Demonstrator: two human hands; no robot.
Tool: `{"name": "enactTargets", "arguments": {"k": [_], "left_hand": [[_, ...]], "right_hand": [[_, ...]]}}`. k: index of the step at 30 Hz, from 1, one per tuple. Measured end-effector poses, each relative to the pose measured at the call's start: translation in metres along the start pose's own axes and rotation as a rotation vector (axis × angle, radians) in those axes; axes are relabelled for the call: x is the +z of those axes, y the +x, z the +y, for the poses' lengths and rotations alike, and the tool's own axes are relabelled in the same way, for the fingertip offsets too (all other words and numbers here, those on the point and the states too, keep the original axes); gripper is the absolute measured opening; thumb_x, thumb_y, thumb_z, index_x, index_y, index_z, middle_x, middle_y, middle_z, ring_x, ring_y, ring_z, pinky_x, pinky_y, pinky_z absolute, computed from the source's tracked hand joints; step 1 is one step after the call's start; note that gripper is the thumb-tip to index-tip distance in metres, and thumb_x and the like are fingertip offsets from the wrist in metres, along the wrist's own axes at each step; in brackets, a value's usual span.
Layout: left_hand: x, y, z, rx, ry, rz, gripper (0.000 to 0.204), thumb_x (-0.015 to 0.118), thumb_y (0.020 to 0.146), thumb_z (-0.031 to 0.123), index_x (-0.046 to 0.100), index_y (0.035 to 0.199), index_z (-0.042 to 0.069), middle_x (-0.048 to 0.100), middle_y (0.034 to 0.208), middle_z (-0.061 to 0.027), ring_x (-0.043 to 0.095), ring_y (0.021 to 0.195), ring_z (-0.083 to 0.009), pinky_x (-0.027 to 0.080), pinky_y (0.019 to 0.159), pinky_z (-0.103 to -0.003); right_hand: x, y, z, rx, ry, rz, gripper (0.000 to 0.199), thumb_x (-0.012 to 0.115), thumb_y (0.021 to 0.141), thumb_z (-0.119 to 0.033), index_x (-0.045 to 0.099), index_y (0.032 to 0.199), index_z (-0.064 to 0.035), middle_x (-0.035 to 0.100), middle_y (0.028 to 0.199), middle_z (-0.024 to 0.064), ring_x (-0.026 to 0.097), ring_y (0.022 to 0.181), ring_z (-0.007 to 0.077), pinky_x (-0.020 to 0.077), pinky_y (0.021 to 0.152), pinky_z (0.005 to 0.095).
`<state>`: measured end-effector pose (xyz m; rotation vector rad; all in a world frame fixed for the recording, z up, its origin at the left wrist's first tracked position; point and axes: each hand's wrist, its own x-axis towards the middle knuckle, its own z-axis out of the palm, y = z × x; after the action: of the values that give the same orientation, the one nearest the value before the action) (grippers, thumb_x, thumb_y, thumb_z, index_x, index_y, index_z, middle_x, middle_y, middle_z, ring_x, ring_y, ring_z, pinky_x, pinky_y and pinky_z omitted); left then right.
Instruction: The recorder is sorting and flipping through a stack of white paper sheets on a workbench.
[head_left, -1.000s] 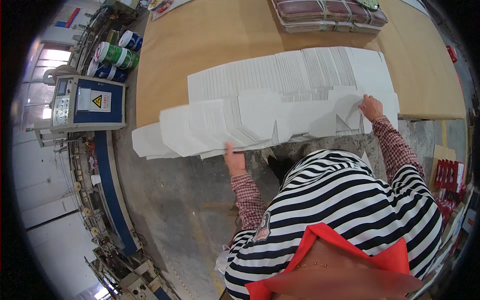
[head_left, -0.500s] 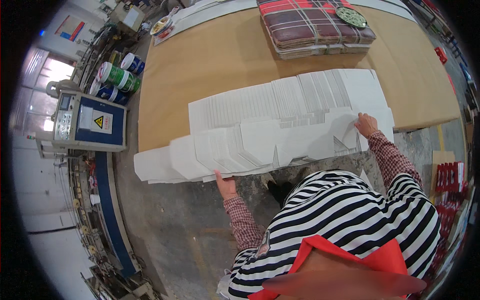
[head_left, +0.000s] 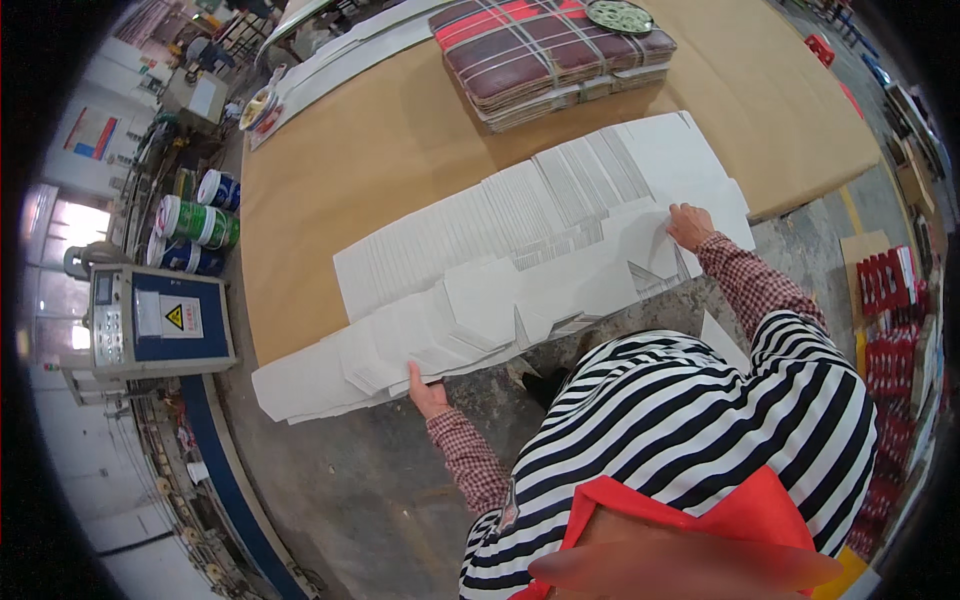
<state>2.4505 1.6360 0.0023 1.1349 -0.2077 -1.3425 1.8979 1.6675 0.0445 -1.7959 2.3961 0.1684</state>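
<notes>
Die-cut white cardboard sheets (head_left: 590,255) lie fanned out in overlapping layers along the near side of a table covered in brown paper. My left hand (head_left: 430,396) grips their near edge, thumb on top; its other fingers are partly hidden under the sheets. Farther right, my right hand (head_left: 690,227) is closed with curled fingers at the upper sheets, near the right end of the spread. The fanned edges form narrow steps, and notched cut-outs show along the near side.
Strapped stacks with dark red covers (head_left: 550,60) sit at the table's far side, a patterned green dish (head_left: 619,16) on top. Left of the brown-papered table (head_left: 300,240) stand paint buckets (head_left: 200,221) and a blue machine cabinet (head_left: 180,320). Red packs (head_left: 885,330) are stacked at right.
The view has shifted and tilted, so the table appears farther left and turned. Both hands keep about the same places on the cardboard sheets.
</notes>
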Motion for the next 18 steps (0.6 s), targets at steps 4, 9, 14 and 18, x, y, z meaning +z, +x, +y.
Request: {"name": "enactTargets", "arguments": {"k": [4, 9, 14, 18], "left_hand": [[0.040, -0.027, 0.004, 0.141, 0.302, 0.138, 0.048, 0.056, 0.083, 0.019, 0.038, 0.121, -0.004, 0.045, 0.120, -0.0117, 0.046, 0.106, -0.0220, 0.040, 0.087, -0.035], [0.047, -0.032, 0.005, 0.467, 0.294, 0.025, 0.046, 0.056, 0.083, 0.016, 0.039, 0.116, -0.010, 0.045, 0.119, -0.0146, 0.048, 0.103, -0.0217, 0.040, 0.088, -0.035], [-0.017, 0.016, 0.006, -0.055, -0.020, -0.052, 0.044, 0.056, 0.082, 0.014, 0.040, 0.117, -0.008, 0.047, 0.118, -0.0146, 0.049, 0.101, -0.0226, 0.040, 0.087, -0.036], [0.036, -0.020, 0.001, 0.396, 0.453, 0.132, 0.040, 0.056, 0.082, 0.013, 0.043, 0.114, -0.008, 0.050, 0.112, -0.0143, 0.053, 0.095, -0.0227, 0.042, 0.083, -0.036]], "right_hand": [[0.003, -0.003, 0.007, 0.014, -0.008, -0.006, 0.030, 0.061, 0.073, -0.027, 0.051, 0.090, -0.0049, 0.056, 0.086, 0.0157, 0.057, 0.083, 0.0305, 0.0454, 0.071, 0.0395], [0.014, 0.008, 0.014, 0.043, -0.053, 0.013, 0.030, 0.058, 0.075, -0.027, 0.049, 0.092, -0.0039, 0.056, 0.086, 0.0172, 0.057, 0.078, 0.0330, 0.0464, 0.066, 0.0416], [0.005, 0.009, 0.002, -0.011, -0.016, 0.004, 0.029, 0.057, 0.075, -0.025, 0.049, 0.093, -0.0032, 0.056, 0.087, 0.0174, 0.057, 0.080, 0.0330, 0.0464, 0.067, 0.0416], [0.002, 0.001, 0.008, 0.039, -0.030, -0.015, 0.026, 0.056, 0.076, -0.022, 0.050, 0.093, -0.0028, 0.056, 0.088, 0.0185, 0.057, 0.082, 0.0329, 0.0457, 0.072, 0.0411]]}}
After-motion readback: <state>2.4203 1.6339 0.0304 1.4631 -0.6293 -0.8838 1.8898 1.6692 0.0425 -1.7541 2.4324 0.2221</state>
